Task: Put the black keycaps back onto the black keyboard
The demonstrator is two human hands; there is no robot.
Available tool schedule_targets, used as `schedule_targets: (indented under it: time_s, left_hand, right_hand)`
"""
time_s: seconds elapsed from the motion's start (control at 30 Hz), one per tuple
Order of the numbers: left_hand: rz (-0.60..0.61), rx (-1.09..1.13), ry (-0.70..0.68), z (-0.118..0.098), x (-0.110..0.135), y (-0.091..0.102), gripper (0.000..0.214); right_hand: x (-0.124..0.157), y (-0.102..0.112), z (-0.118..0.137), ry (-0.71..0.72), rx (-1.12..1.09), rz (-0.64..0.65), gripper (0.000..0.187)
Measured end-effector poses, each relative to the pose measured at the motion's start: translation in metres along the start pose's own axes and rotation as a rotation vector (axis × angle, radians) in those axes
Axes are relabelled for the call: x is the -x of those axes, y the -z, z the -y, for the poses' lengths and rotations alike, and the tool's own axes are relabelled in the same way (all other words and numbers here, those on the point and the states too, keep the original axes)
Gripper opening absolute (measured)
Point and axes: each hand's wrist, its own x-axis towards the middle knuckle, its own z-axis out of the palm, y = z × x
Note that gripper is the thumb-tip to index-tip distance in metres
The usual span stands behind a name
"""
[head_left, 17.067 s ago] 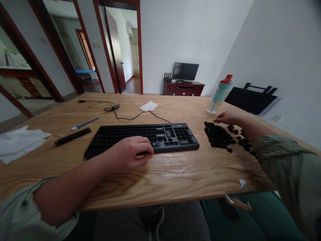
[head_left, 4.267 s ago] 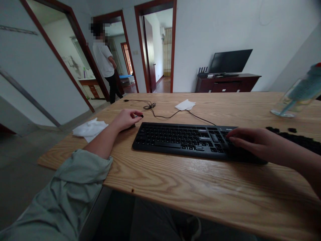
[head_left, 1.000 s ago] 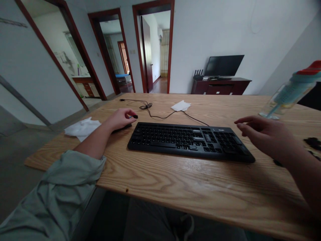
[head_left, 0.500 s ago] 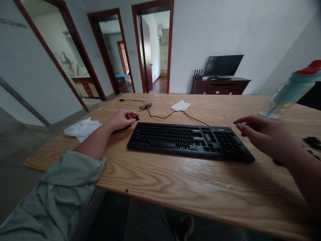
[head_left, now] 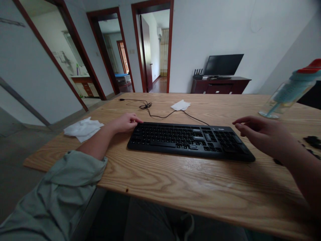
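Note:
A black keyboard lies on the wooden table in front of me. Many of its key positions look like bare sockets, with a few larger keys in place. My left hand is at the keyboard's upper left corner, its index fingertip on the edge and the other fingers curled. Whether a small black keycap is under those fingers is hidden. Off the keyboard's upper right corner hovers my right hand, loosely bent, thumb and index finger slightly apart, with nothing visible in it.
Loose black pieces lie at the far right. Crumpled white tissue rests by my left forearm, another tissue behind the keyboard. A coiled cable runs across the table. A clear bottle stands back right.
My left hand has moved slightly right, onto the keyboard's upper left corner. The small black keycap seen in its fingers before is now out of sight. My right hand has barely moved.

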Motion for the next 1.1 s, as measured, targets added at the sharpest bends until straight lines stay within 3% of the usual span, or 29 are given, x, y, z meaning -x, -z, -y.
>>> schedule_targets:
  time_s: [0.23,0.5,0.67,1.1]
  left_hand:
    - [-0.039,-0.008,0.102,0.003,0.001,-0.001,0.037]
    - [0.033,0.01,0.106,0.007,0.003,0.002,0.042]
    - [-0.048,-0.008,0.148,0.006,0.001,0.0,0.044]
    - [-0.011,0.074,0.07,0.011,0.0,-0.003,0.036]
  right_hand:
    - [0.001,0.0,0.002,0.003,0.008,-0.005,0.045]
    - [0.002,-0.001,0.003,0.022,0.016,-0.001,0.046]
    - [0.001,-0.001,0.002,0.031,-0.01,0.01,0.048]
    - [0.001,0.0,0.0,0.038,0.009,0.012,0.044]
